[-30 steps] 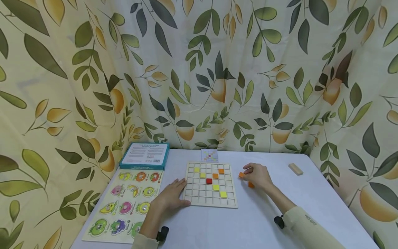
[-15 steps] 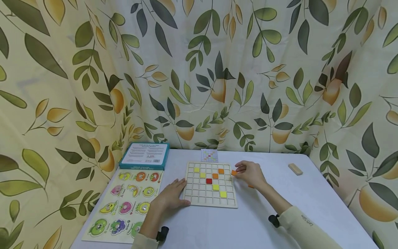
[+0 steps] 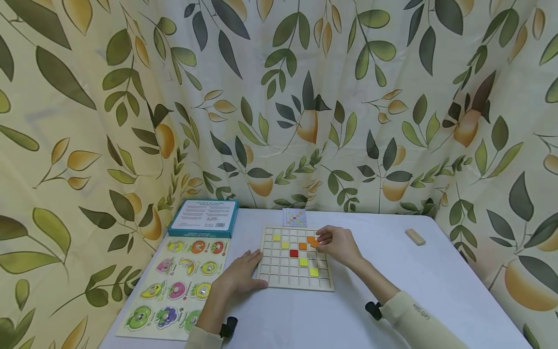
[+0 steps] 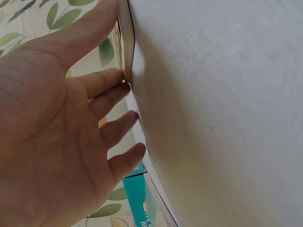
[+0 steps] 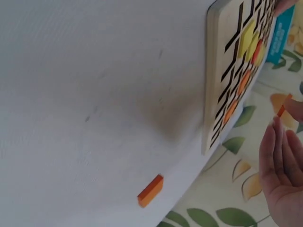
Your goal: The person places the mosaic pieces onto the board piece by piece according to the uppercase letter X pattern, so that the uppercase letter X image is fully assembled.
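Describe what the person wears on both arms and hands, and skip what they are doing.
Both hands are bare: no gloves or rings show on the left hand or the right hand. Each arm wears a pale cream long sleeve, the right one with small dark lettering. A small black device is strapped at each wrist.

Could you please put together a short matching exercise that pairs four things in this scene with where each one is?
Things:
1. left hand
2. right hand
3. teal box
4. wooden block

Places:
A. alone on the white table, far to the right
B. over the grid board, pinching an orange tile
C. at the table's back left corner, behind the fruit puzzle
D. flat on the table, against the grid board's left edge

Pairs: 1-D, 2-B, 3-C, 4-A
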### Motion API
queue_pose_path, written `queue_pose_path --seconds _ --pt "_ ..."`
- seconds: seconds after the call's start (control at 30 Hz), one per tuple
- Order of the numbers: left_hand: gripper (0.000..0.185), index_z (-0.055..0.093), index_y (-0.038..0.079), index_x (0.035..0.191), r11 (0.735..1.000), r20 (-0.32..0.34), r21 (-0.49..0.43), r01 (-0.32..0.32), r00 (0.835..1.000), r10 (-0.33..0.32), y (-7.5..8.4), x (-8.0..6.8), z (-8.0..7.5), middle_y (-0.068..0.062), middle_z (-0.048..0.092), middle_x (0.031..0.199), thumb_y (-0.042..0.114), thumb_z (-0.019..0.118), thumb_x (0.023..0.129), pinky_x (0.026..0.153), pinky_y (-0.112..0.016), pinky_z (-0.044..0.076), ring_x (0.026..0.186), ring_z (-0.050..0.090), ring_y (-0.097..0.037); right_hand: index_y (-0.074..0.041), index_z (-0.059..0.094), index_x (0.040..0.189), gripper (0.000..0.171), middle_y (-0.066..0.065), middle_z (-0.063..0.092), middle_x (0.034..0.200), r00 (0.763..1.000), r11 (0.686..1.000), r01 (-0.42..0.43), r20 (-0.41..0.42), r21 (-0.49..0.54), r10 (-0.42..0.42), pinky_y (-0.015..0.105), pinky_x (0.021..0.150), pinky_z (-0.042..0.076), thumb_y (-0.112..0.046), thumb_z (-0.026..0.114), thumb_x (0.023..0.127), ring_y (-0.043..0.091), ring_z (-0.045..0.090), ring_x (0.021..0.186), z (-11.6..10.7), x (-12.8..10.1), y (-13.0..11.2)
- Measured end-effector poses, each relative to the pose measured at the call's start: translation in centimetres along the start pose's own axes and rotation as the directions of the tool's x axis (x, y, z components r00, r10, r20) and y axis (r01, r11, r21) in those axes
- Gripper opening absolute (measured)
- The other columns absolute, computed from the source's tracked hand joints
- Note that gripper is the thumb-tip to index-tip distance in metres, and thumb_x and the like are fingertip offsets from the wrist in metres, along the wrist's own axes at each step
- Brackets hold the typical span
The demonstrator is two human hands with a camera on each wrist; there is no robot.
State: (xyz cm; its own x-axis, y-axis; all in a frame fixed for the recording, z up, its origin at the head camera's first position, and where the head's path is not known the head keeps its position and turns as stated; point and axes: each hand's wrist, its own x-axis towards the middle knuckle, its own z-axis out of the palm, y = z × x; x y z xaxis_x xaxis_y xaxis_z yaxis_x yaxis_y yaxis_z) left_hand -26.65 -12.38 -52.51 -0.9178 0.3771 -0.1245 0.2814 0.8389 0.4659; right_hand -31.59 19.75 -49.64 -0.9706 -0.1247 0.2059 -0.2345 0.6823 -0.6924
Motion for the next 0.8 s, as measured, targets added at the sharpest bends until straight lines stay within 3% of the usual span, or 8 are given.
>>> queue_pose_path --seconds 0.47,0.8 --pt "0.091 0.042 0.009 0.16 1.0 -0.003 0.005 0.001 1.0 -0.001 0.0 0.1 0.1 -0.007 0.036 0.168 0.047 0.082 0.087 0.126 -0.057 0.025 0.158 0.024 -0.034 -0.004 0.076 0.108 0.035 -0.001 0.075 0.089 0.998 0.998 0.03 0.047 0.055 -0.033 0.028 0.074 0.062 -0.003 0.09 0.076 0.012 0.07 0.079 2.5 0.2 -2.9" --pt "0.092 0.044 0.008 0.159 1.0 -0.01 0.009 -0.018 1.0 0.018 -0.4 0.2 0.1 -0.009 0.037 0.168 0.048 0.083 0.086 0.126 -0.057 0.025 0.158 0.024 -0.037 -0.003 0.076 0.106 0.034 0.002 0.075 0.089 0.996 0.996 0.053 0.074 0.077 -0.059 0.027 0.072 0.063 0.002 0.09 0.075 0.012 0.069 0.078 3.7 0.2 -4.0"
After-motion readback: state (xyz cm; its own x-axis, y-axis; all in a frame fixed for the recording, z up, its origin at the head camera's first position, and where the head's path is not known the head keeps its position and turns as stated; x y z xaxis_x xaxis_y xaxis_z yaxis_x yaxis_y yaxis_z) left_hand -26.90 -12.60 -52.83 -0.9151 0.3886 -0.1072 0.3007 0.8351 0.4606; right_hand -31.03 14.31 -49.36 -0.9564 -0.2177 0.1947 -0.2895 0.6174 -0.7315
